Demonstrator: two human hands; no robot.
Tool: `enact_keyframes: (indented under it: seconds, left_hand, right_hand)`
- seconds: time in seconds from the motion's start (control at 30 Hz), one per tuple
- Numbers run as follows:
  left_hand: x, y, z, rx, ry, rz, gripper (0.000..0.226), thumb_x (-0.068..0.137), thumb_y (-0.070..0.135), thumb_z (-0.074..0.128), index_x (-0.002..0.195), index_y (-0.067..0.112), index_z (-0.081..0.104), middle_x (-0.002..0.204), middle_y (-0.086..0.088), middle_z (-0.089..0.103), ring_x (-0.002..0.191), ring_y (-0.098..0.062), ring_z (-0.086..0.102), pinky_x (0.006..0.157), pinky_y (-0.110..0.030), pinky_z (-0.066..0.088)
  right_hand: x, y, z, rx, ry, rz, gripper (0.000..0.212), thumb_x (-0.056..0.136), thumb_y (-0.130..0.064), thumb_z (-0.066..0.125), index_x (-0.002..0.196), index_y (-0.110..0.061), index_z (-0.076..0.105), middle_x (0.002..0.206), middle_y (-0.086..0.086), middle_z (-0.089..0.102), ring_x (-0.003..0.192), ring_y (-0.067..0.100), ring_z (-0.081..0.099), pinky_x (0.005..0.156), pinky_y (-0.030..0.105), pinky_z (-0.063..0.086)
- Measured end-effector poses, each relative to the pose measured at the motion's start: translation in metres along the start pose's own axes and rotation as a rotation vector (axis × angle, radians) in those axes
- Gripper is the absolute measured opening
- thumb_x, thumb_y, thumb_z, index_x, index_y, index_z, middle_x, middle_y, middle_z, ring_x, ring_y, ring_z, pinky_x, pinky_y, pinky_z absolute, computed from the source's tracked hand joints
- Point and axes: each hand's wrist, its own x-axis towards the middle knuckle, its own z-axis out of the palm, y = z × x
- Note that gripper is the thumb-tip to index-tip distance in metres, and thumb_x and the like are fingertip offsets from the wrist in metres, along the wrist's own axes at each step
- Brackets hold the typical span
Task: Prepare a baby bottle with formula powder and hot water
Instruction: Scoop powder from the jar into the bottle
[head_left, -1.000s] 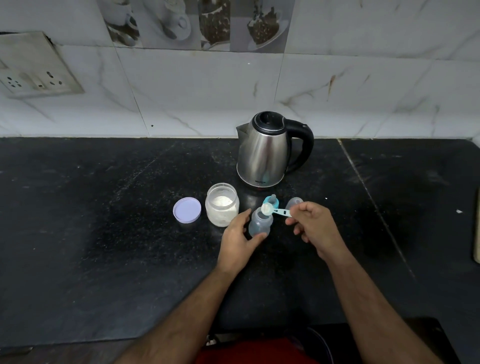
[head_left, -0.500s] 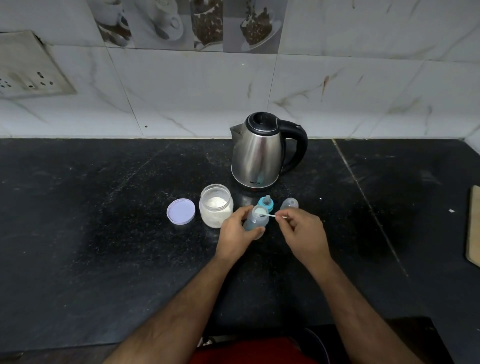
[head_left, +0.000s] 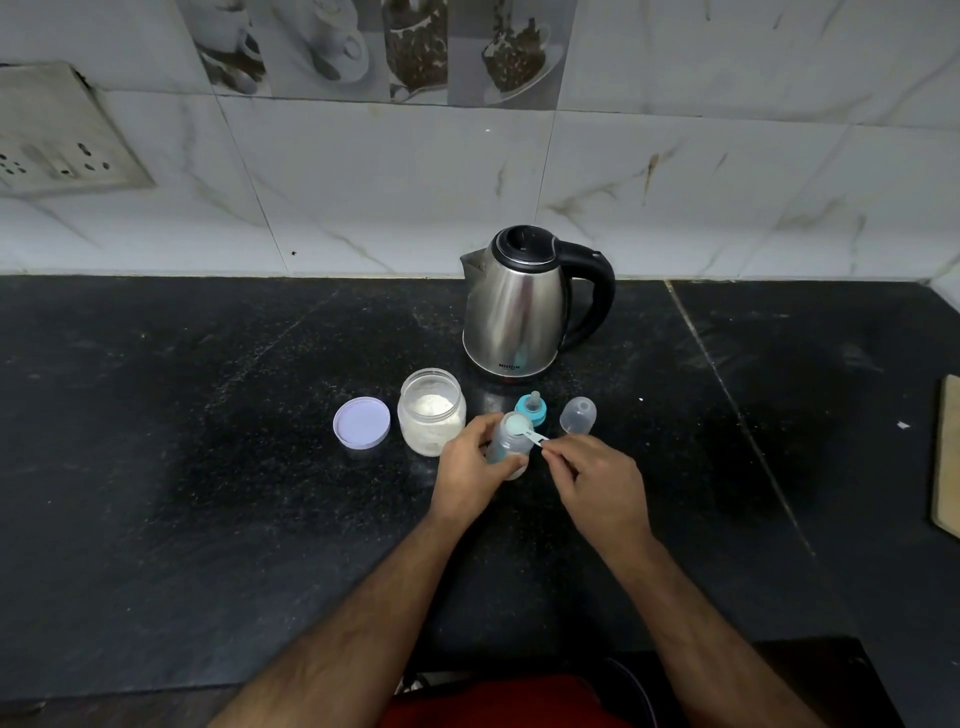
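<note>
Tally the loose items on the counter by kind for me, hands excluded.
Kettle: 1
Powder jar: 1
Jar lid: 1
Baby bottle: 1
Scoop: 1
Teat ring: 1
Clear bottle cap: 1
Board at the right edge: 1
Total: 8

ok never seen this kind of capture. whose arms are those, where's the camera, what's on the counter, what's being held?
No robot here: a person works bare-handed, filmed by one wide-angle camera on their head, looking forward and down. The left hand grips a small baby bottle standing on the black counter. The right hand pinches the handle of a small scoop, its bowl over the bottle's mouth. To the left stands an open jar of white powder, with its lid lying beside it. Behind the bottle are a blue teat ring, a clear cap and a steel kettle.
</note>
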Motion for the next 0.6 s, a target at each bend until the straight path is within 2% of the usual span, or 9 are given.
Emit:
enact_keyframes:
  seconds: [0.1, 0.2, 0.33, 0.4, 0.47, 0.6]
  left_hand:
    - [-0.002, 0.001, -0.001, -0.007, -0.006, -0.004, 0.055, 0.07, 0.02, 0.088, 0.114, 0.037, 0.06, 0.103, 0.029, 0.067, 0.102, 0.014, 0.062, 0.084, -0.005, 0.046]
    - [-0.003, 0.001, -0.002, -0.008, -0.008, -0.005, 0.055, 0.071, 0.021, 0.088, 0.117, 0.035, 0.06, 0.106, 0.027, 0.067, 0.104, 0.013, 0.061, 0.086, -0.004, 0.045]
    - [-0.006, 0.002, -0.004, 0.018, -0.011, -0.009, 0.061, 0.072, 0.016, 0.087, 0.122, 0.036, 0.058, 0.106, 0.033, 0.062, 0.102, 0.018, 0.058, 0.086, -0.004, 0.044]
    - [-0.009, 0.001, -0.005, 0.044, 0.007, -0.006, 0.068, 0.072, 0.013, 0.086, 0.132, 0.028, 0.057, 0.112, 0.031, 0.06, 0.105, 0.016, 0.057, 0.092, -0.008, 0.043]
    - [-0.015, -0.002, -0.008, 0.084, 0.037, 0.013, 0.065, 0.074, 0.015, 0.085, 0.133, 0.024, 0.059, 0.119, 0.024, 0.062, 0.109, 0.008, 0.058, 0.095, -0.013, 0.046]
    - [-0.032, -0.017, -0.024, 0.154, 0.183, 0.069, 0.036, 0.08, 0.02, 0.082, 0.113, 0.028, 0.07, 0.105, 0.018, 0.07, 0.095, 0.007, 0.065, 0.078, -0.011, 0.052]
  right_hand:
    - [-0.001, -0.001, 0.001, 0.005, 0.024, 0.006, 0.015, 0.087, -0.008, 0.073, 0.102, -0.007, 0.077, 0.096, 0.006, 0.076, 0.085, 0.016, 0.072, 0.075, 0.03, 0.058]
    - [-0.001, -0.004, 0.001, -0.001, 0.001, 0.036, 0.015, 0.088, -0.01, 0.072, 0.102, -0.008, 0.077, 0.096, 0.005, 0.076, 0.082, 0.017, 0.071, 0.072, 0.024, 0.051]
    - [0.002, -0.003, 0.0, 0.078, 0.071, 0.078, 0.013, 0.089, -0.012, 0.071, 0.101, -0.011, 0.077, 0.089, 0.001, 0.076, 0.073, 0.008, 0.066, 0.066, 0.021, 0.05]
    - [0.005, -0.001, 0.0, 0.142, 0.101, 0.128, 0.012, 0.09, -0.013, 0.07, 0.101, -0.013, 0.076, 0.083, -0.002, 0.074, 0.068, 0.004, 0.063, 0.064, 0.026, 0.054]
    - [0.01, 0.002, 0.001, 0.253, 0.142, 0.214, 0.012, 0.091, -0.014, 0.068, 0.1, -0.012, 0.075, 0.078, -0.003, 0.072, 0.065, 0.007, 0.065, 0.063, 0.037, 0.059]
    - [0.023, 0.005, 0.001, 0.436, 0.202, 0.307, 0.009, 0.092, -0.015, 0.066, 0.098, -0.016, 0.073, 0.079, -0.007, 0.072, 0.071, 0.01, 0.07, 0.061, 0.045, 0.06]
